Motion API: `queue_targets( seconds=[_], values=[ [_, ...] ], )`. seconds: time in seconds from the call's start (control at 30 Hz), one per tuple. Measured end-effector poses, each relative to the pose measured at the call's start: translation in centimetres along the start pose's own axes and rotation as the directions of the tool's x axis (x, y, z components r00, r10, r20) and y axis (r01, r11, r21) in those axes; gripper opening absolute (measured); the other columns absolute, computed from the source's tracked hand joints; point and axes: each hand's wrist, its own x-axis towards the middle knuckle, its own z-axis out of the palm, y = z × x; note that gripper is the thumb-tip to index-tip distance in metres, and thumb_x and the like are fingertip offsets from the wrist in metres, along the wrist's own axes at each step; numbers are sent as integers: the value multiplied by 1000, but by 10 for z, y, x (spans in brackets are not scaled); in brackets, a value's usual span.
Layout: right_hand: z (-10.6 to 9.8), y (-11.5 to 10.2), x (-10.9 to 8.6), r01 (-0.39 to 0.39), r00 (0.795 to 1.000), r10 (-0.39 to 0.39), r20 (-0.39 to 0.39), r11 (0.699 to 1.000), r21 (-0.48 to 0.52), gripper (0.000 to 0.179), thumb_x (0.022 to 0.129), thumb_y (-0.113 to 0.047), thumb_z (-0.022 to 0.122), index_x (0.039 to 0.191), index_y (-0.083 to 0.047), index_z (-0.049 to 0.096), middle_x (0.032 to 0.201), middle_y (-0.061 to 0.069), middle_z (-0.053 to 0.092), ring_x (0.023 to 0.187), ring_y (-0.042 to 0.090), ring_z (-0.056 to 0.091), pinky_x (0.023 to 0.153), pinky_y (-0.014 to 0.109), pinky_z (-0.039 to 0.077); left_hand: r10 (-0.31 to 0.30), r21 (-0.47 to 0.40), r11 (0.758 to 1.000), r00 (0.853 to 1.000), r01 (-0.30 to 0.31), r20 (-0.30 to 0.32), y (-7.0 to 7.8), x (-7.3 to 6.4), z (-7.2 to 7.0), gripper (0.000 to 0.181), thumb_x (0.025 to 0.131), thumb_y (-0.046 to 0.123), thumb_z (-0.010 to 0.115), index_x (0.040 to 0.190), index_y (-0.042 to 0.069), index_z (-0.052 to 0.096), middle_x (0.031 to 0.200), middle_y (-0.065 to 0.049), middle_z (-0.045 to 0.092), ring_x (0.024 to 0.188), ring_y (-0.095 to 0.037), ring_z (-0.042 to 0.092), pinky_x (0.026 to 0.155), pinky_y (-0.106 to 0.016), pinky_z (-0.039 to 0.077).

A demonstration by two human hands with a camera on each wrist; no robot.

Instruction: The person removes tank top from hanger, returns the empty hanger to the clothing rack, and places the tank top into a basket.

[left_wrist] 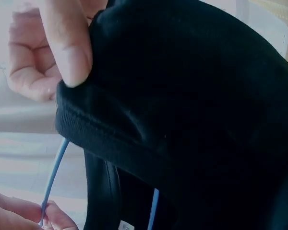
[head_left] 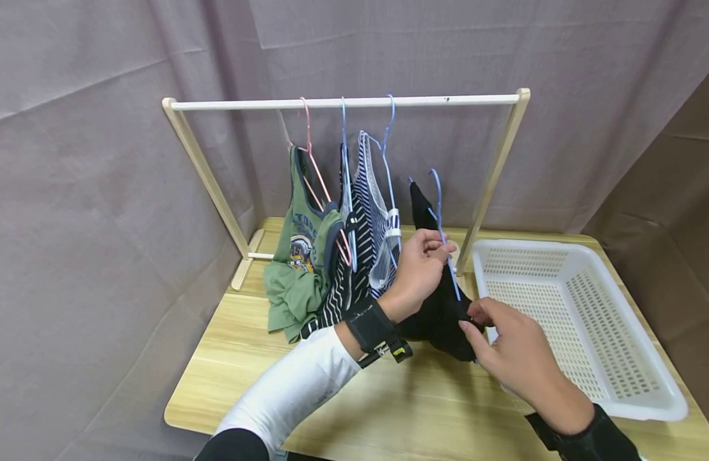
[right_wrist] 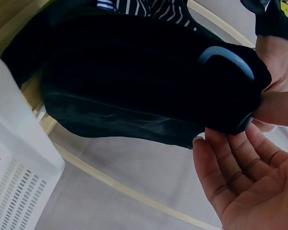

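In the head view my left hand point(head_left: 420, 269) pinches a light-blue clothes hanger point(head_left: 439, 198) near its neck. The hanger's hook stands below the rail, apart from it. A black top point(head_left: 443, 314) hangs from this hanger, one end of it drawn up over the hanger's far arm. My right hand point(head_left: 518, 352) pinches the top's near edge between thumb and fingers. In the right wrist view a curved blue hanger end point(right_wrist: 230, 60) shows against the black cloth, just beyond the right fingertips point(right_wrist: 201, 146). A ribbed edge point(left_wrist: 105, 139) of the top shows in the left wrist view.
A wooden rack with a white rail point(head_left: 233, 105) stands on the table point(head_left: 216, 365). From it hang a green tank top point(head_left: 299, 237) on a pink hanger and striped tops point(head_left: 368, 211) on blue hangers. A white basket point(head_left: 671, 397) stands at the right.
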Motion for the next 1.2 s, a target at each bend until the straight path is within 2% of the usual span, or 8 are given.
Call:
queue_targets(
  seconds=[0.23, 0.4, 0.53, 0.77, 1.07, 1.2],
  values=[
    [2, 6, -11, 123, 991, -124, -46, 992, -13, 30, 73, -7, 90, 95, -13, 69, 82, -6, 70, 70, 9, 64, 56, 21, 48, 9, -12, 1000, 1000, -9, -6, 1, 3, -1, 13, 104, -4, 58, 117, -5, 60, 115, -25, 73, 89, -3, 65, 76, -13, 51],
    [4, 14, -18, 182, 982, -182, -50, 983, 6, 35, 70, -5, 90, 96, -14, 70, 84, -8, 70, 73, 7, 64, 59, 18, 50, -17, -38, 999, 999, 15, -31, 1, 7, -4, 13, 104, -4, 57, 117, -5, 60, 114, -24, 73, 92, -7, 68, 79, -13, 53],
    [5, 17, -23, 191, 981, -190, -31, 981, 24, 35, 69, -5, 90, 93, -18, 68, 82, -12, 69, 73, 5, 66, 59, 16, 50, -34, -50, 998, 998, 32, -46, -1, 10, -6, 15, 104, -5, 56, 119, -5, 60, 115, -24, 74, 91, -6, 67, 81, -14, 54],
    [9, 19, -32, 172, 985, -172, -7, 981, 84, 37, 70, 0, 88, 89, -21, 64, 78, -17, 62, 70, -1, 60, 56, 11, 43, -38, -65, 997, 999, 36, -38, -1, 14, -8, 23, 105, -4, 57, 127, -12, 57, 118, -22, 73, 90, -4, 65, 80, -14, 53],
    [24, 24, -39, 174, 984, -177, 2, 974, 142, 38, 70, 2, 87, 90, -22, 66, 81, -18, 66, 75, -3, 62, 63, 14, 51, -51, -44, 998, 998, 50, -28, 0, 13, -11, 20, 105, -5, 56, 124, -6, 61, 130, -21, 72, 103, -13, 72, 83, -15, 54],
    [29, 26, -40, 160, 985, -167, 36, 975, 152, 32, 76, 0, 86, 90, -23, 68, 84, -16, 68, 77, -2, 64, 66, 13, 53, -51, -31, 998, 998, 50, -21, 1, 12, -13, 21, 105, -5, 56, 126, -5, 61, 133, -20, 72, 105, -15, 71, 87, -16, 56]
  ],
)
